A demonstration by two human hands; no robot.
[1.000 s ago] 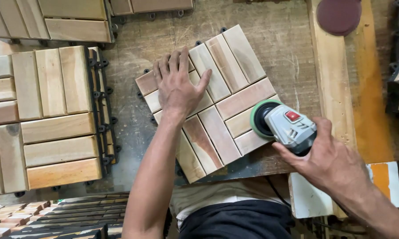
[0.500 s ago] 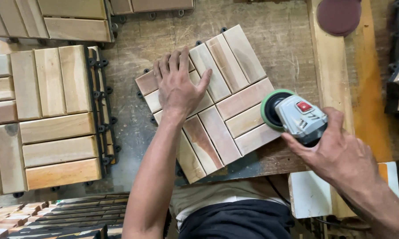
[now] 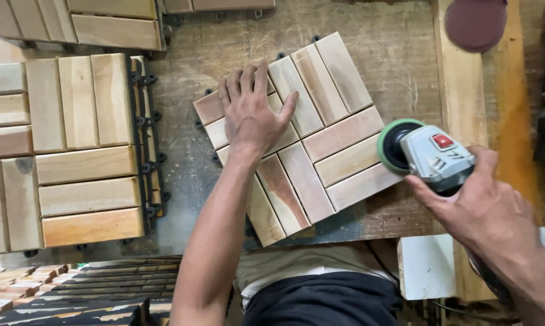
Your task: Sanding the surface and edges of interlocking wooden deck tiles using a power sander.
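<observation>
Scarred wooden tabletop [image 3: 399,66], worn grey-brown, seen from straight above. Square wooden deck tile [image 3: 296,136] lies dead centre, rotated so its corners point roughly 12, 3, 6 and 9 o'clock; slats in four blocks, black plastic backing showing at the edges.

Your left hand [image 3: 251,115] is flat on the tile's 10 o'clock quarter, fingers spread, palm down, pinning it. No closed grip there: open hand, just pressing. It sits in the same place as a second ago.

Your right hand [image 3: 484,205] has its grip closed around the grey sander [image 3: 432,157], from the 4 o'clock side. The sander's green-rimmed disc [image 3: 393,145] is at the tile's 3 o'clock edge, overlapping the slat ends.

Change vs earlier frames: the sander has slid outward. One second ago its disc sat further in over the 3 o'clock slats; half a second ago it was nearer the edge; now it's mostly off the tile, only the disc's inner rim over wood. The tile itself hasn't shifted.

Around it: stack of finished tiles [image 3: 61,145] at 9 o'clock, well apart. More tiles [image 3: 103,18] at 11 o'clock. Dark red sanding disc [image 3: 475,21] at 1 o'clock on a light plank [image 3: 460,90]. Slat offcuts [image 3: 73,296] at 7 o'clock, below the tabletop edge.
</observation>
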